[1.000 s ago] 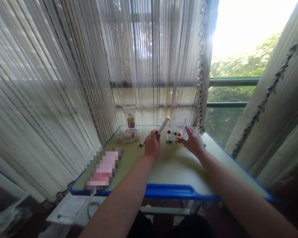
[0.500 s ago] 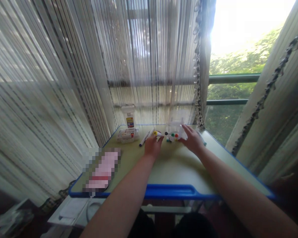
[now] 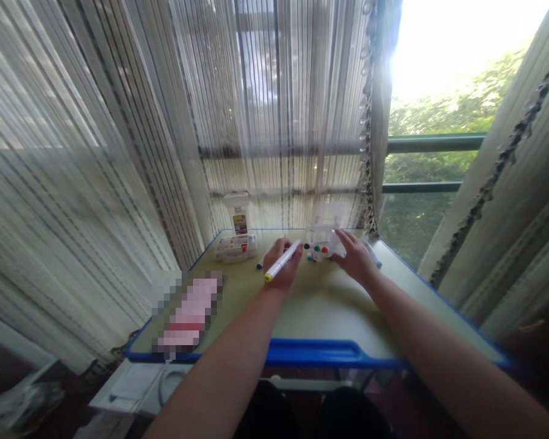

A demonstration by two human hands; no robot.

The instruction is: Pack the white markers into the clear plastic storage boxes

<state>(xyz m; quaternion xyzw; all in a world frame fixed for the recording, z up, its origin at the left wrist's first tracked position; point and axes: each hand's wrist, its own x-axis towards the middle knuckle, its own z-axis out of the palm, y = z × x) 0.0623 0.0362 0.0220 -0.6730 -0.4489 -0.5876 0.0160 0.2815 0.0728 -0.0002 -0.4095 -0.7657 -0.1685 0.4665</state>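
My left hand (image 3: 284,263) is closed around a white marker (image 3: 282,262) with a yellow end. The marker lies slanted across the hand, its yellow end toward me. To the right, my right hand (image 3: 354,255) grips the right side of a clear plastic case (image 3: 326,235), thumb and fingers around its wall. Several markers rest in that case, with black, green and orange-red ends (image 3: 324,249) facing me. Another white marker with a dark blue end (image 3: 260,266) lies on the table, mostly hidden behind my left hand.
A second clear case (image 3: 235,247) with its lid raised stands at the back left. A pixelated pink object (image 3: 192,308) lies at the table's left edge. The table (image 3: 320,317) has a blue rim, and sheer curtains (image 3: 283,122) hang behind it.
The marker in my left hand has swung round: its yellow end, which was at the far left of the grip, now points down toward me. My right hand stays at the case.
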